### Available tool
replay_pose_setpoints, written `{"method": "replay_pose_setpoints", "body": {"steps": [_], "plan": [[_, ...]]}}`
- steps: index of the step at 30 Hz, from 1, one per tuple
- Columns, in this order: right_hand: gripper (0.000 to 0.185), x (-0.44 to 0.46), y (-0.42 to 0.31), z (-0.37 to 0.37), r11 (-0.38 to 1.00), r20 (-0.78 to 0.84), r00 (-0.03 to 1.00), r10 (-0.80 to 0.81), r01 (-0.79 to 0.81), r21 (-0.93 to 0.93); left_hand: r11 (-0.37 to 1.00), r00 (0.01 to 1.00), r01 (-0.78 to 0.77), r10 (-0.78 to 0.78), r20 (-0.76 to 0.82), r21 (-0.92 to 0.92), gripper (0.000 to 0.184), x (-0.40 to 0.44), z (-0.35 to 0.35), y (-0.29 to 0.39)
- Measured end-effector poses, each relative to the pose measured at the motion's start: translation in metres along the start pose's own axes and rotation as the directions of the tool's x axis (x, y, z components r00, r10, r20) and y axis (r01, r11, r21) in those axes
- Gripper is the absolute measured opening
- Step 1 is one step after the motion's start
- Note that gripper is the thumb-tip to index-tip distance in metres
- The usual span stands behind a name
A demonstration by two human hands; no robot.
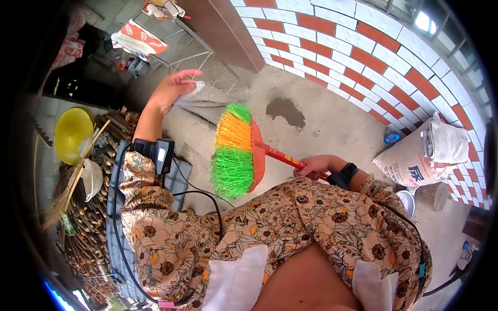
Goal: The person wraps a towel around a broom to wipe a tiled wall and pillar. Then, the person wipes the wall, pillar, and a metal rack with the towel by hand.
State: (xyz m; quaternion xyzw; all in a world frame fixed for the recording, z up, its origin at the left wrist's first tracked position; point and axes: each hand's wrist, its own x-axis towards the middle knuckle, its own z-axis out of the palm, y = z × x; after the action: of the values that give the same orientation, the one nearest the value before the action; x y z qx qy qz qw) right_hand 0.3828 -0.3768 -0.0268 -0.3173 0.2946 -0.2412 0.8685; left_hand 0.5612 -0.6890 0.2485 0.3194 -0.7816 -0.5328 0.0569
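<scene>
My right hand (314, 166) is wrapped round the red handle of a broom (233, 155). Its red head, with green and orange bristles, is raised in front of my body, bristles facing left. My left hand (175, 90) is stretched out to the upper left, thumb and forefinger pinching a crumpled, see-through whitish plastic bag (215, 97). The bag trails to the right, above the bristles, and its far end blurs into the floor. Some fingers of my left hand stick out straight.
A dark wet patch (286, 113) marks the concrete floor. Against the brick-patterned wall (332, 52) stands a full white sack (410, 158), with a small blue item (391, 137) beside it. Firewood (88, 228), a yellow basin (72, 135) and a metal rack (199, 49) are on the left.
</scene>
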Motion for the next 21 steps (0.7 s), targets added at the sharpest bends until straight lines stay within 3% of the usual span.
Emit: {"method": "replay_pose_setpoints", "body": {"steps": [3, 5, 9, 11, 12, 14, 15, 17, 21], "plan": [[0.024, 0.028, 0.002, -0.001, 0.998, 0.071, 0.996, 0.057, -0.055, -0.029, 0.997, 0.999, -0.032, 0.032, -0.006, -0.063, 0.038, -0.023, 0.012, -0.007], [0.024, 0.039, -0.002, -0.001, 0.996, -0.022, 1.000, -0.003, 0.001, -0.088, 0.995, 0.998, -0.061, 0.059, 0.030, 0.076, 0.033, -0.032, 0.024, 0.005], [0.028, 0.024, -0.008, -0.027, 0.998, 0.030, 0.998, -0.062, 0.062, 0.026, 0.960, 0.992, -0.122, 0.121, 0.021, 0.253, 0.030, -0.031, 0.020, 0.010], [0.030, 0.024, 0.005, -0.032, 0.997, -0.014, 0.997, -0.081, 0.082, 0.018, 0.945, 0.967, -0.244, 0.253, -0.014, 0.220, 0.030, -0.035, 0.031, 0.006], [0.031, 0.033, 0.006, -0.030, 0.992, -0.158, 0.983, -0.096, 0.080, -0.102, 0.941, 0.965, -0.252, 0.261, -0.012, 0.226, 0.030, -0.038, 0.032, 0.010], [0.035, 0.036, -0.002, -0.022, 0.969, -0.372, 0.918, -0.140, 0.051, -0.240, 0.832, 0.948, -0.211, 0.301, -0.099, 0.513, 0.030, -0.043, 0.043, 0.027], [0.035, 0.032, -0.008, -0.022, 0.969, -0.371, 0.918, -0.144, 0.053, -0.243, 0.830, 0.947, -0.212, 0.304, -0.100, 0.516, 0.030, -0.044, 0.047, 0.038], [0.036, 0.017, -0.008, -0.027, 0.947, -0.430, 0.876, -0.220, 0.085, -0.310, 0.512, 0.845, -0.306, 0.535, -0.019, 0.803, 0.031, -0.048, 0.067, 0.053], [0.037, 0.001, -0.026, -0.025, 0.956, -0.477, 0.836, -0.271, 0.173, -0.239, 0.380, 0.836, -0.353, 0.538, 0.106, 0.855, 0.026, -0.040, 0.043, 0.024]]}}
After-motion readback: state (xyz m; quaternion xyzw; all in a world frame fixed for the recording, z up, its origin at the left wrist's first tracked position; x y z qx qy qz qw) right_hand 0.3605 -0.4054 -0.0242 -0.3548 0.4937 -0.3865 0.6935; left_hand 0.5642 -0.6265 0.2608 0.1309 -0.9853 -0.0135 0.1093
